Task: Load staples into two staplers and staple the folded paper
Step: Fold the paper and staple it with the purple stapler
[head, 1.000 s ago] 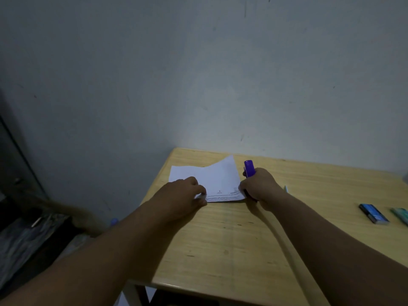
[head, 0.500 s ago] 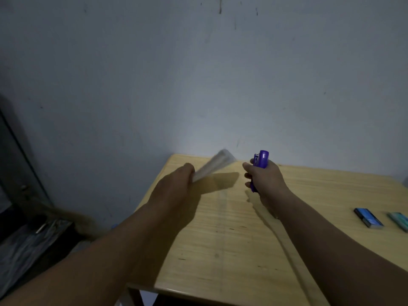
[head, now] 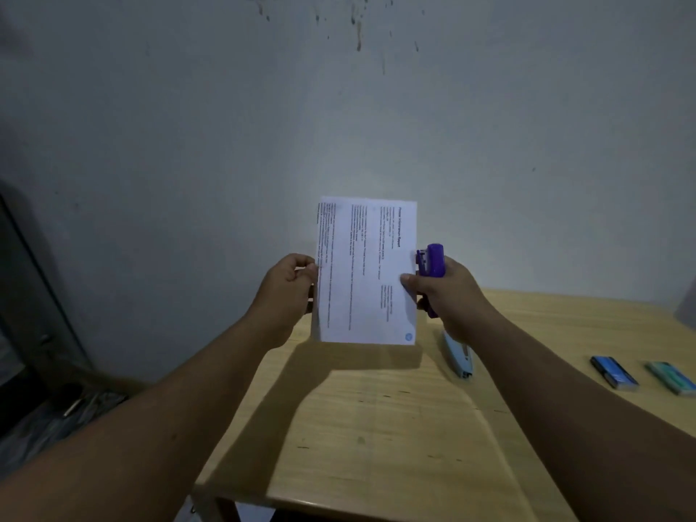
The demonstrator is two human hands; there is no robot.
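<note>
Folded paper (head: 367, 273) is held upright in the air above the far end of the wooden table (head: 376, 427), printed side toward the camera, text lines running vertically. Left hand (head: 288, 292) pinches the paper's left edge, fingers curled around it. Right hand (head: 448, 295) is clenched around the purple stapler (head: 432, 262) — thumb pressed on the paper's right edge, stapler's head sitting just at that edge, upright. Whether the stapler's mouth actually bites the sheet cannot be told.

On the table, below the right hand: a light blue stapler (head: 459, 357) lying flat. Well to the right, two small boxes side by side — a blue box (head: 614, 372) and a teal box (head: 672, 377). Paper casts a shadow on the tabletop beneath it.
</note>
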